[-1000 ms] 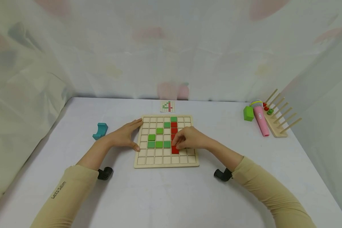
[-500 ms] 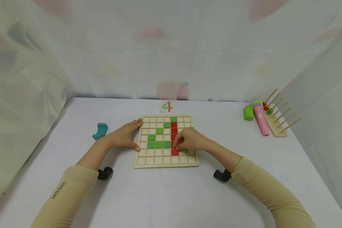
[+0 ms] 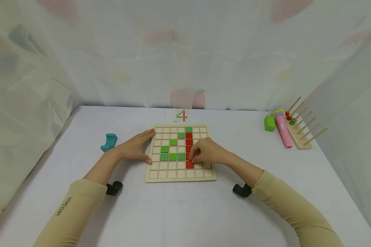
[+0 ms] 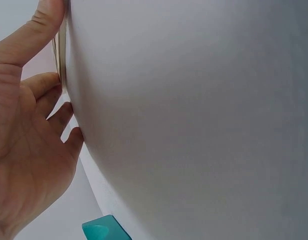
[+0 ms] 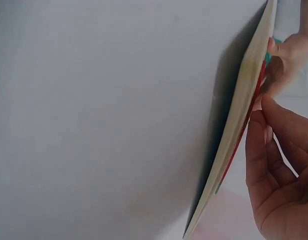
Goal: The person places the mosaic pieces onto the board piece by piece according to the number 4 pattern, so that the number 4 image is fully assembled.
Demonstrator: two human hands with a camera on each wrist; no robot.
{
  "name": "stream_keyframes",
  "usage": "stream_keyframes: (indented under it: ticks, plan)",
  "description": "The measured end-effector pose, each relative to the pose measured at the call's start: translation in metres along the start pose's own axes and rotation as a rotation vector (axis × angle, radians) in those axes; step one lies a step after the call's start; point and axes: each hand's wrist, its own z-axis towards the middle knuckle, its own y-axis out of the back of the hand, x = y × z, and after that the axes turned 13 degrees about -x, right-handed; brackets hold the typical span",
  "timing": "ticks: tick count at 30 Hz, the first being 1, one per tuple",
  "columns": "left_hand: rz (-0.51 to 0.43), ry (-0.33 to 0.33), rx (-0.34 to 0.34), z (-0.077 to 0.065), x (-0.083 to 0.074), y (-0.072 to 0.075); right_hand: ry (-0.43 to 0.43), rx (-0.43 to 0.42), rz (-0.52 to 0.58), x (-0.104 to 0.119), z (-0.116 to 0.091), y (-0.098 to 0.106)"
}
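On the table, a wooden grid board (image 3: 180, 179) carries green tiles (image 3: 172, 156) and a column of red tiles (image 3: 189, 141). My left hand (image 3: 134, 145) rests along the board's left edge, fingers and thumb spread; the left wrist view shows its fingers (image 4: 44, 85) against the board's side. My right hand (image 3: 207, 151) reaches over the board from the right. Its thumb and index finger are pinched together on the lowest red tile (image 3: 190, 165), at its upper edge. Curled fingers partly cover the red tile above. The right wrist view shows the fingertips (image 5: 256, 116) touching the red row.
Behind the board lies a small pattern card (image 3: 181, 115). A teal curved block (image 3: 110, 141) lies left of my left hand. At the far right are a green block (image 3: 269, 123), a pink toy microphone (image 3: 283, 130) and a wooden peg stand (image 3: 303, 142) with small beads.
The lowest red tile has shifted slightly toward me and now sits in its square below the others. My right hand has moved a little to the right. My left hand has stayed put.
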Motion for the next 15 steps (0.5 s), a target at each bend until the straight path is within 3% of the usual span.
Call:
stream_keyframes:
  ticks: [15]
  plan:
    - [0.015, 0.008, 0.001, 0.000, 0.002, -0.001, -0.022, -0.064, -0.015, -0.031, -0.014, 0.042]
